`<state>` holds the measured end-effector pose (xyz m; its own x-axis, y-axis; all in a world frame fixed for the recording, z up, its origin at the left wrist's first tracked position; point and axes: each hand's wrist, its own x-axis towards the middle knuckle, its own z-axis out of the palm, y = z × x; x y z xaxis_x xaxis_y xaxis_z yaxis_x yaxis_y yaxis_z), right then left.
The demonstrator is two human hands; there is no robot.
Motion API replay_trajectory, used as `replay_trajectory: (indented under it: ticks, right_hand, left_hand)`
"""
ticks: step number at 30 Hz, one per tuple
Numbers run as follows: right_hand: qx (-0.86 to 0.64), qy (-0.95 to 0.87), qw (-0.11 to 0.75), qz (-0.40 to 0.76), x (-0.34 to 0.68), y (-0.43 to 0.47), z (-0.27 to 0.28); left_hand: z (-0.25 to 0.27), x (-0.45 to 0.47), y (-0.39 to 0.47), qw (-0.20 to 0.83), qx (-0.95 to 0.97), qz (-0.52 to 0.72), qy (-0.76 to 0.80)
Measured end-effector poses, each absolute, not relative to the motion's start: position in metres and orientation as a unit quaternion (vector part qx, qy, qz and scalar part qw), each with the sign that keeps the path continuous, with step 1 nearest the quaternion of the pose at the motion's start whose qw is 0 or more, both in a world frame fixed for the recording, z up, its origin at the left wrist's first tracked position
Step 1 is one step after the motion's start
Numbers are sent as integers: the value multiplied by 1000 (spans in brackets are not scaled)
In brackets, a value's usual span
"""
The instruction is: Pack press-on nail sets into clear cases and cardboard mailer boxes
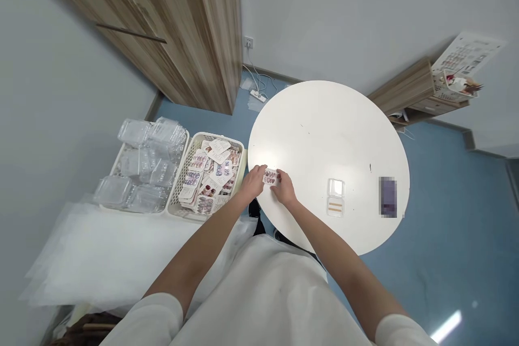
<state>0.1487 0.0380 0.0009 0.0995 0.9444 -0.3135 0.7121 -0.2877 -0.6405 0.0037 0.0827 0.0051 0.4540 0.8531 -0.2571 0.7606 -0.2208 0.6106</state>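
Between my two hands is a small card of press-on nails (270, 177), white with reddish-purple nails in rows, at the left edge of the round white table (316, 119). My left hand (254, 181) grips the card's left side, fingers closed on it. On its right side, my right hand (284, 189) pinches the card with thumb and fingers. To the right on the table lies an opened clear plastic case (335, 198) with two tan strips in its lower half.
Left of the table, a white basket (175, 194) holds many nail cards. Beside it, another basket holds stacked clear plastic cases (133, 132). Plastic sheeting (133, 254) lies in front of them. A blurred purple object (388, 197) is at the table's right. A wooden cabinet (219, 38) stands behind.
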Motion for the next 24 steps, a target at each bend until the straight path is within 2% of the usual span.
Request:
replay_trajectory:
  ticks: [5,14,24]
  right_hand:
    - [-698,-575,225,363,164,21,6]
    - [-690,-584,244,351,223,-34,18]
    - [-683,-576,262,364,320,-112,21]
  left_hand:
    - [6,13,67,397,757,127,503]
    - [15,59,26,464,755,157,437]
    - [22,147,-40,424,801,97,412]
